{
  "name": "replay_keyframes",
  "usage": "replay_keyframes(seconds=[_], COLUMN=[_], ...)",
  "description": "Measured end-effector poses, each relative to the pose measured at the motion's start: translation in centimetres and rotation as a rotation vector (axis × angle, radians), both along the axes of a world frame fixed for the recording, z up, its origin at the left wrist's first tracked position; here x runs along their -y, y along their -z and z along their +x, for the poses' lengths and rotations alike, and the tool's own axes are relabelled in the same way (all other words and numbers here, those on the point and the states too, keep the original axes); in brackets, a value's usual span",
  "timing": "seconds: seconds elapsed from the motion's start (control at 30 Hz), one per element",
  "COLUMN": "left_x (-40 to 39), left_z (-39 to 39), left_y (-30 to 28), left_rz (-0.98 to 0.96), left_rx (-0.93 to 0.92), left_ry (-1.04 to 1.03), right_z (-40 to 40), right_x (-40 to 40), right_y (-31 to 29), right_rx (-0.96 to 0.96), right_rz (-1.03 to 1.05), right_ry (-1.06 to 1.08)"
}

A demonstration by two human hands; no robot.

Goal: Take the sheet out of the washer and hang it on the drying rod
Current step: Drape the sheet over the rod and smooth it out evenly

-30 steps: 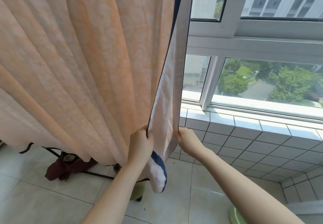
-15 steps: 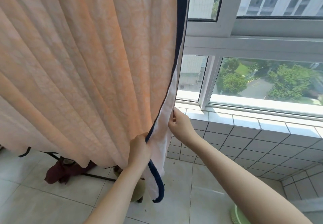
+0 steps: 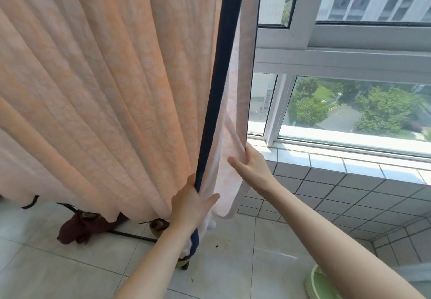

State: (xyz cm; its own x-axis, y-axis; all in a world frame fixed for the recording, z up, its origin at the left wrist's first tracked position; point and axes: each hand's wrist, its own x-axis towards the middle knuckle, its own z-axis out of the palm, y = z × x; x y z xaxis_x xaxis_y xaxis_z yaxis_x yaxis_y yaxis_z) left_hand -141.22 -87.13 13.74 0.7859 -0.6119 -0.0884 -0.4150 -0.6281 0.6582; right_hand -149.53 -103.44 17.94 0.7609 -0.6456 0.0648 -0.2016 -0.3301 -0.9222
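Sheet (image 3: 105, 88) already hung; left hand (image 3: 190, 203) grips its navy-trimmed edge, right hand (image 3: 250, 165) pinches the rear layer; next, judged: spread both layers flat.

**1 head-worn view, looking forward and down**

Only 1 camera shows this moment, worn on the person's head. It faces forward and slightly down, close to a hanging sheet (image 3: 105, 88) that fills the left half. Both forearms reach in from the bottom edge. The window (image 3: 349, 112) and tiled floor (image 3: 70, 275) lie farther off. The wide lens bends straight lines near the edges.
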Motion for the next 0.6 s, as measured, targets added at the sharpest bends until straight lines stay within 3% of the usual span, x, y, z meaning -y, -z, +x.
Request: replay_keyframes(seconds=[0.17, 0.3, 0.5, 0.6], left_x=[0.3, 0.2, -0.1, -0.1], left_z=[0.9, 1.6, 2.1, 2.1], left_y=[0.6, 0.6, 1.4, 2.0], left_rz=[-0.021, -0.209, -0.191, -0.106], left_rx=[-0.047, -0.125, -0.243, -0.18], left_ry=[-0.199, -0.276, -0.176, -0.151], right_z=[0.2, 0.2, 0.0, -0.2], right_x=[0.3, 0.5, -0.3, -1.0], right_y=[0.8, 0.9, -0.4, -0.6], right_rx=[-0.055, -0.038, 0.154, 0.127], right_rz=[-0.092, -0.114, 0.022, -0.029], right_ry=[0.099, 0.088, -0.015, -0.115])
